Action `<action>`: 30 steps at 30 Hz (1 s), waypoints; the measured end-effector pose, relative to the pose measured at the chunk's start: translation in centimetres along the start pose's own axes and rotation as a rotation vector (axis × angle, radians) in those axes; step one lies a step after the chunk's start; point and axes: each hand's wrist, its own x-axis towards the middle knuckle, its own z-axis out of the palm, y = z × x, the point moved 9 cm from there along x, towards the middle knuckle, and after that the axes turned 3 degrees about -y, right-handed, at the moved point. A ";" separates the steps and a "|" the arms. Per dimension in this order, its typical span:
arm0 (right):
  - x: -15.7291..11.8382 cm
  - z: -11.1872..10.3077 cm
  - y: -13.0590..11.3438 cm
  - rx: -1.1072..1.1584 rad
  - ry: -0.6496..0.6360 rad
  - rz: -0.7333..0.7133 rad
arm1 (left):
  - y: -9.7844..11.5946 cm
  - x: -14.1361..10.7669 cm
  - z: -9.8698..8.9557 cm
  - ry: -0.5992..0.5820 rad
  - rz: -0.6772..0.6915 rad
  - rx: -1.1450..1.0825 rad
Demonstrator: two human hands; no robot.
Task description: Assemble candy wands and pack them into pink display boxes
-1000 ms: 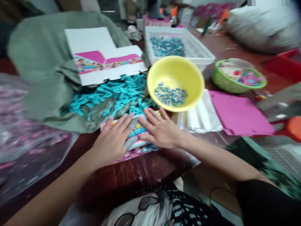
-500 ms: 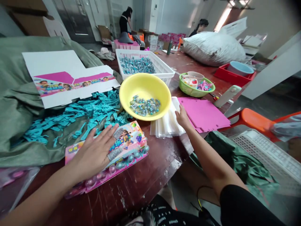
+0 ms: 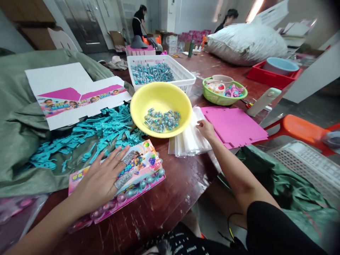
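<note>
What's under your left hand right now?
A pink printed toy card with clear bubbles along its edge; the left hand covers much of it, so that part cannot be seen.

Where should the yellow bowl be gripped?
Grip the yellow plastic bowl by its right rim, coming from the right, thumb inside. It has no handle, only a flared lip, and the right hand is closest; the small blue pieces lie low in the middle.

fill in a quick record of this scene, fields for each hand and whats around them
left hand: flat on a printed toy card
right hand: at the edge of a stack of clear plastic bags
beside the bags: pink card sheets
nearby: yellow bowl of small capsules, teal plastic pieces
</note>
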 end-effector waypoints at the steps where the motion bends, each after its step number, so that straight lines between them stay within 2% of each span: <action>1: 0.3 -0.6 -0.2 0.005 -0.008 0.002 | 0.0 0.0 0.0 0.006 0.004 -0.002; 5: 0.0 -2.3 -2.4 0.037 -0.013 -0.008 | -0.3 -0.2 0.1 0.010 0.004 -0.008; 10: -3.7 0.8 -4.9 0.137 -0.189 0.025 | -0.3 -0.2 0.4 -0.017 -0.035 -0.037; 12: -4.6 0.9 -5.4 0.221 -0.214 0.042 | -0.2 -0.2 0.4 -0.034 -0.049 -0.057; 15: -4.5 -1.9 -6.0 0.412 -0.203 0.049 | -0.4 -0.4 0.3 -0.062 -0.062 -0.103; 19: -3.8 -9.0 -8.8 0.664 -0.231 -0.046 | -1.9 -0.2 -1.4 -0.081 -0.036 -0.281; 21: -4.1 -12.8 -11.4 0.733 -0.259 -0.131 | -2.7 0.8 -3.8 -0.031 -0.020 -0.385; 24: -5.4 -17.4 -17.3 0.877 -0.387 -0.307 | -3.1 3.8 -9.5 0.102 -0.003 -0.507; 27: -7.8 -21.5 -25.4 1.066 -0.555 -0.532 | -2.6 8.1 -16.0 0.220 0.032 -0.653; 30: -11.5 -25.2 -33.8 1.126 -0.666 -0.739 | -2.3 12.0 -22.0 0.385 0.059 -0.763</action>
